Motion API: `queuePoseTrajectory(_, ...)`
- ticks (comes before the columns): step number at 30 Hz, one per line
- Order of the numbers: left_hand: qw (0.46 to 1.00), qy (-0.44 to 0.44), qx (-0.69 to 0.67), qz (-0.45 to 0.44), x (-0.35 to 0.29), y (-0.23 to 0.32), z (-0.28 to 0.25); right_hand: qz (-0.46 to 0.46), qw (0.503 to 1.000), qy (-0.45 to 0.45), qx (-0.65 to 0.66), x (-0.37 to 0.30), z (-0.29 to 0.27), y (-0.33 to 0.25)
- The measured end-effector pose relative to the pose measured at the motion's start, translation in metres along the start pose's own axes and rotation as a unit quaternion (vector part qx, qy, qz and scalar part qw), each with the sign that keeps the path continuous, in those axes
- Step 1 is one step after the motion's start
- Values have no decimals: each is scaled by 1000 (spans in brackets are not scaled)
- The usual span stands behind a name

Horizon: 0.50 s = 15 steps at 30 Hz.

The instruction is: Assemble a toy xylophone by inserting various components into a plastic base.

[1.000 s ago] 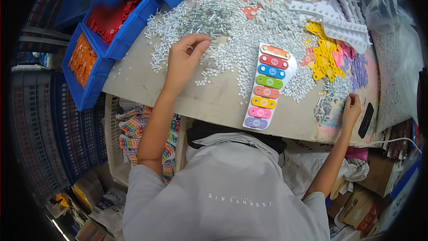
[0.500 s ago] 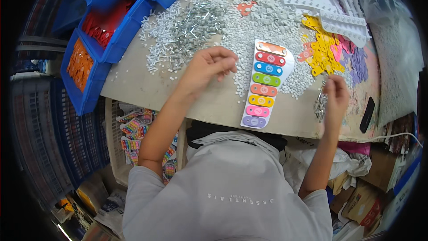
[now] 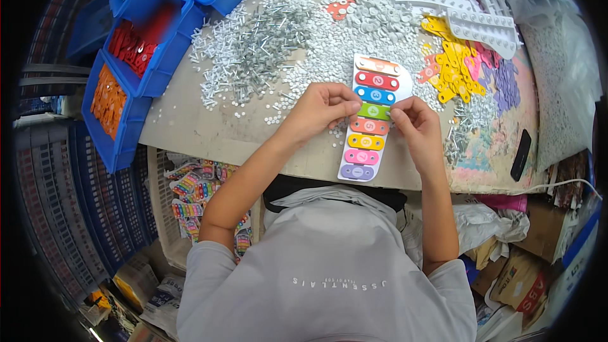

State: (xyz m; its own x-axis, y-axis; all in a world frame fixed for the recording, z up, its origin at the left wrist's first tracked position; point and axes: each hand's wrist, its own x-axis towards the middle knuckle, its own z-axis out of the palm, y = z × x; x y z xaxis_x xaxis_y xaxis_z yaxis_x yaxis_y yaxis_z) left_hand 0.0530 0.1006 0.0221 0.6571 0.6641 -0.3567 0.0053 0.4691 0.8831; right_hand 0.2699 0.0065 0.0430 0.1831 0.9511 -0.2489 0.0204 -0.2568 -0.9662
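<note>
A toy xylophone lies on the table in front of me, a white base with a column of coloured bars. White round caps sit at the ends of the red and blue bars. On the lower bars, small dark or metallic spots show there instead. My left hand is closed in a pinch at the left end of the green bar. At that bar's right end my right hand pinches too. Anything between either set of fingertips is too small to make out.
Silvery pins and white caps are heaped beyond the xylophone. Yellow bars, purple bars and white bases lie right. Blue bins stand left. A basket of finished-looking xylophones sits below the table edge.
My right hand has come left from the small metal pins to the green bar's right end. My left hand has moved right and down to its left end.
</note>
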Motion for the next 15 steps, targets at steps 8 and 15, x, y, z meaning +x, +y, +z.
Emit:
queuePoseTrajectory(8,991,51,120,23,11,-18,1,73,992,25,-102,5,-2,0)
queuePoseTrajectory(15,990,-3,138,-35,19,-2,3,177,983,-32,-34,5,-3,-4)
